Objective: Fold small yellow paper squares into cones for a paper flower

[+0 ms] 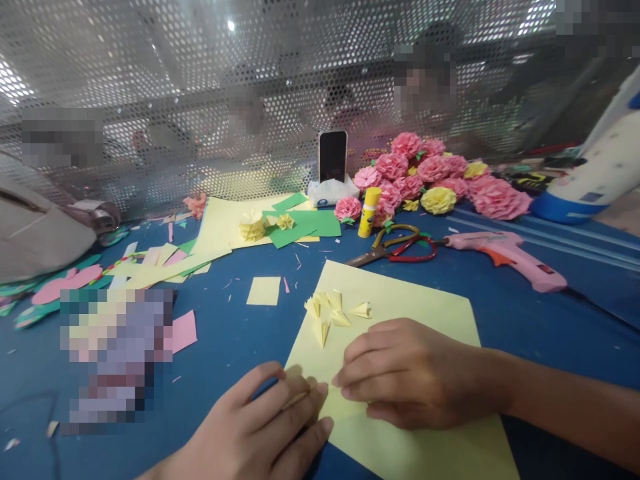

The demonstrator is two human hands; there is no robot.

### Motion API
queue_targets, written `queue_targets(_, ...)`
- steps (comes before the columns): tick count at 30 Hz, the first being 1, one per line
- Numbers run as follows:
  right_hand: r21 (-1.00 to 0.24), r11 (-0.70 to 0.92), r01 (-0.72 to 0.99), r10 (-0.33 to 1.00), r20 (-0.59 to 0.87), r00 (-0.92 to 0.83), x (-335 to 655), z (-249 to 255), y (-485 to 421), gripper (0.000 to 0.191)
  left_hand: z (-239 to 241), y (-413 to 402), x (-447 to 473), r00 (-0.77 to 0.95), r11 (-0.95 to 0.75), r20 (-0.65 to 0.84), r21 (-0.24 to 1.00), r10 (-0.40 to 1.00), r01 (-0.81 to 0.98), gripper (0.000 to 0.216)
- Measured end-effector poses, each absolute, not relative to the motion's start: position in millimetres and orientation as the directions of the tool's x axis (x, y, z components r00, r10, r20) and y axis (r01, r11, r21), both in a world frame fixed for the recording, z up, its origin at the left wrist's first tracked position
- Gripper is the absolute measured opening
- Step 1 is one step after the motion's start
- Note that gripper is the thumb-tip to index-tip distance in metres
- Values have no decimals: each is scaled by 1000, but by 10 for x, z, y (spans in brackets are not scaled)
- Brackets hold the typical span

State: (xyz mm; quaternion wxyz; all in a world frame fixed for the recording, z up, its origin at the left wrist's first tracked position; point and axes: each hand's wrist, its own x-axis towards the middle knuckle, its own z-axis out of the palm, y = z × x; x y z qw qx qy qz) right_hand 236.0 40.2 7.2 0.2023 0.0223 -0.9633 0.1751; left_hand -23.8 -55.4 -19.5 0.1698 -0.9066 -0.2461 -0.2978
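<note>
A large pale yellow sheet of paper (425,447) lies slanted on the blue table in front of me. My left hand (265,420) is over its left edge, fingers bent and tips drawn together. My right hand (410,373) rests low over the middle of the sheet with its fingers curled and pressed together. The two sets of fingertips nearly meet; whatever is between them is hidden or too small to make out. Just beyond my hands, several small folded yellow paper pieces (340,317) sit on the sheet. A small yellow paper square (263,291) lies to the left.
Behind the sheet are scissors (383,252), a yellow glue stick (369,212) and a pink glue gun (515,257). Pink paper flowers (407,180) are heaped at the back, beside a propped phone (333,157). Green paper (310,225) and scraps lie left. A perforated metal panel (200,93) stands behind.
</note>
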Motion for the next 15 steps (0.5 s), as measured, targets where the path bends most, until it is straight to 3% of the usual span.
queue_targets(8,-286,951,-117,7,396,-918,2343,69,402,30,-162,-502,-216,707,-848,599,-84,377,523,16)
queue_targets(12,-201,980,12,86,362,-928,2296,63,292,36,-115,-503,-227,737,-836,518,-74,434,544,21)
queue_targets(15,-164,978,132,187,395,-899,2243,57,149,27,-64,-506,-228,736,-828,497,-59,461,558,27)
